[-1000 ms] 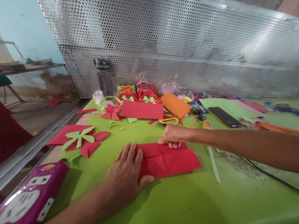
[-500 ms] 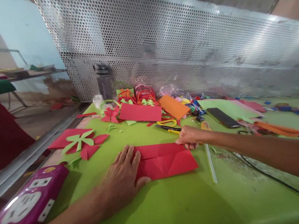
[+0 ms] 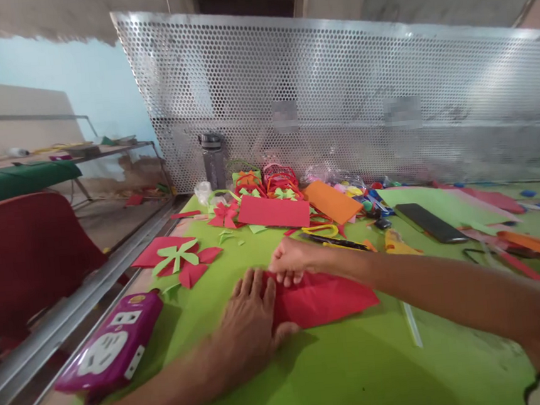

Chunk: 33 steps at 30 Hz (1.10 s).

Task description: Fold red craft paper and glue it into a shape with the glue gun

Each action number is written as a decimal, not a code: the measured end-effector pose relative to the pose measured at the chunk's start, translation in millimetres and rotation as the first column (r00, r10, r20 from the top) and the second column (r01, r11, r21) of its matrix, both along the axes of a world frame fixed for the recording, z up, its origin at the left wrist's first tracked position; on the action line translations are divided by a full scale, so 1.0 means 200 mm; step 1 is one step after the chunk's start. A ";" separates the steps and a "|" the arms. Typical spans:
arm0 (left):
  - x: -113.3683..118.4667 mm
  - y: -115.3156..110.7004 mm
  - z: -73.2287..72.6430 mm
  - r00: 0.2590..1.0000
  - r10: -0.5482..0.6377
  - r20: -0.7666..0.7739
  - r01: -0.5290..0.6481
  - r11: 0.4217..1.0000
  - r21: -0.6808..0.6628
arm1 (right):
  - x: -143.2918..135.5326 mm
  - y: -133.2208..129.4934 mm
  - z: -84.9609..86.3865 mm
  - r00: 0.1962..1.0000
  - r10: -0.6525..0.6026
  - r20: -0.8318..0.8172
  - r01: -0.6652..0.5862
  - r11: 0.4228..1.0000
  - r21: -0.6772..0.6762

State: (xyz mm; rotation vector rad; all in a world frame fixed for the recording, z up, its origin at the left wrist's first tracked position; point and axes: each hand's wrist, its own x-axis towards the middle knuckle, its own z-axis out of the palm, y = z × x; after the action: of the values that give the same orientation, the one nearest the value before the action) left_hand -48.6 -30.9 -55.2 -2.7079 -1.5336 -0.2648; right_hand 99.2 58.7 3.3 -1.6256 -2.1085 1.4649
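Note:
A folded sheet of red paper [image 3: 326,300] lies flat on the green table, creased across its surface. My left hand [image 3: 254,314] rests on its left end, palm down with fingers stretched out. At the paper's far edge, close to the left fingertips, my right hand [image 3: 288,262] is closed, its curled fingers on the edge. The right forearm covers part of the paper's far side. Just beyond that arm are scissors with yellow handles [image 3: 320,231], partly covered. A yellow glue gun [image 3: 399,243] lies to the right, with a clear glue stick [image 3: 412,325] nearer me.
Left are a purple power strip [image 3: 110,349] and cut paper flowers [image 3: 176,256]. Farther back are a red paper piece [image 3: 274,211], an orange piece [image 3: 332,201], small paper baskets [image 3: 280,181] and a bottle [image 3: 213,160]. A phone [image 3: 430,222] lies right, before a perforated metal panel [image 3: 335,83].
My right hand has slid left along the red paper's far edge, from its right corner to beside my left hand. The left hand stays on the paper. The camera view has turned left.

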 end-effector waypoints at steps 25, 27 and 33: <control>-0.02 -0.07 0.19 0.963 0.135 -0.233 -0.173 0.973 -0.153 | -0.10 0.08 -0.05 0.948 0.081 0.307 -0.111 0.991 0.079; -0.03 -0.06 0.15 0.979 0.101 -0.178 -0.129 0.979 -0.157 | -0.10 0.07 -0.05 0.945 0.085 0.314 -0.120 0.988 0.094; -0.05 -0.03 0.11 0.990 0.040 -0.134 -0.059 0.988 -0.140 | -0.10 0.10 -0.07 0.936 0.097 0.339 -0.136 0.986 0.093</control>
State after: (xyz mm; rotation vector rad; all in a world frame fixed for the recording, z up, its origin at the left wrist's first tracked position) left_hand -58.0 -37.7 -34.1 -2.7239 -1.6399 0.0255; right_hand 78.2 77.8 -10.2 -1.8418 -2.4542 1.1324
